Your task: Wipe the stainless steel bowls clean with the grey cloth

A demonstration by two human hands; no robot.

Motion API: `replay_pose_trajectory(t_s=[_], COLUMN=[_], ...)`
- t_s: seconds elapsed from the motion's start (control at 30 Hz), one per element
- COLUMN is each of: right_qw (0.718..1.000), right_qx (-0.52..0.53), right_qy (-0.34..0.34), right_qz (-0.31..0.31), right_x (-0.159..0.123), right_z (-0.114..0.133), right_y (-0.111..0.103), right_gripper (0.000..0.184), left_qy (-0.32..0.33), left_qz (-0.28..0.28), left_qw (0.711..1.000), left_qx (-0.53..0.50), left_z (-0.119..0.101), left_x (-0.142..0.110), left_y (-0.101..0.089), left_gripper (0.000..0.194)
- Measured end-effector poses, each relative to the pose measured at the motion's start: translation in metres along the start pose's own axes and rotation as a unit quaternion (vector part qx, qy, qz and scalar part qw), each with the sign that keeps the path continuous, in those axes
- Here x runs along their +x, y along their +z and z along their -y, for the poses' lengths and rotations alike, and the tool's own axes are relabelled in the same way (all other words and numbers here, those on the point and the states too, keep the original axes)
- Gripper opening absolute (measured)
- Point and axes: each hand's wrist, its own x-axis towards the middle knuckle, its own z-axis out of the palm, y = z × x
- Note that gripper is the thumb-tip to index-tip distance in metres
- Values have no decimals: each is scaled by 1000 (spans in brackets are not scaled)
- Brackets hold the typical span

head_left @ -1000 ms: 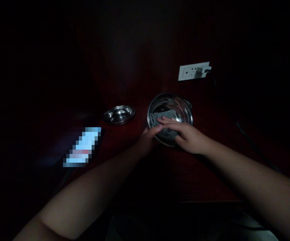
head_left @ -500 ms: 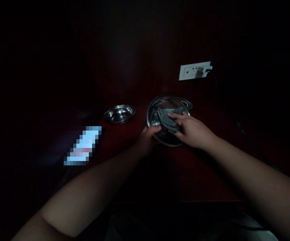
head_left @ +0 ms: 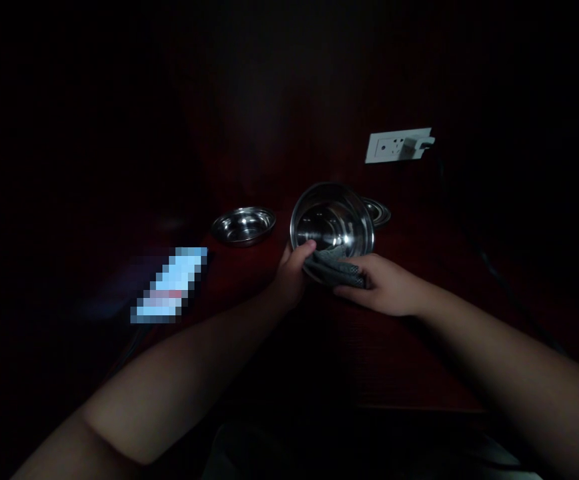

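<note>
A shiny metal bowl (head_left: 332,213) is tilted with its opening toward me. My left hand (head_left: 293,270) grips its left lower rim, thumb over the edge and the other fingers hidden behind. In my right hand (head_left: 382,283) is a grey cloth (head_left: 337,267), folded over the near rim of the bowl. The right fingers are closed on the cloth, and part of them is hidden by it.
A second metal bowl (head_left: 244,227), shallower, stands to the left on the dark red table (head_left: 399,360). Behind the held bowl, another round metal dish (head_left: 378,212) shows partly. A lit phone (head_left: 172,287) lies at left. A wall socket (head_left: 399,145) holds a plug, and a cable (head_left: 492,267) runs at right.
My right hand has drawn the cloth from inside the bowl down to its near rim. The bowl has tipped further toward me, showing more of its inside.
</note>
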Motion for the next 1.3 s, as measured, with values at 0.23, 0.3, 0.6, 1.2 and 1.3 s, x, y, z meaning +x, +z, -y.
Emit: replay_pose_trajectory(t_s=[0.23, 0.3, 0.6, 1.2, 1.3], right_qw=[996, 995, 998, 993, 990], right_qx=[26, 18, 3, -34, -17], right_qy=[-45, -46, -42, -58, -85], right_qz=[-75, -83, -54, -94, -107], right_x=[-1, 0, 0, 0, 0], right_z=[-5, -6, -8, -12, -13], right_y=[10, 10, -3, 1, 6], right_gripper=[53, 44, 32, 50, 54], left_qy=[45, 45, 39, 28, -11], left_qz=[2, 11, 1, 45, 72], left_qw=[999, 999, 997, 997, 997], left_qx=[4, 11, 63, 51, 20], left_z=[-3, -5, -4, -11, -10], left_x=[-4, -6, -7, -5, -6], left_y=[6, 8, 9, 10, 12], left_gripper=[44, 42, 39, 43, 34])
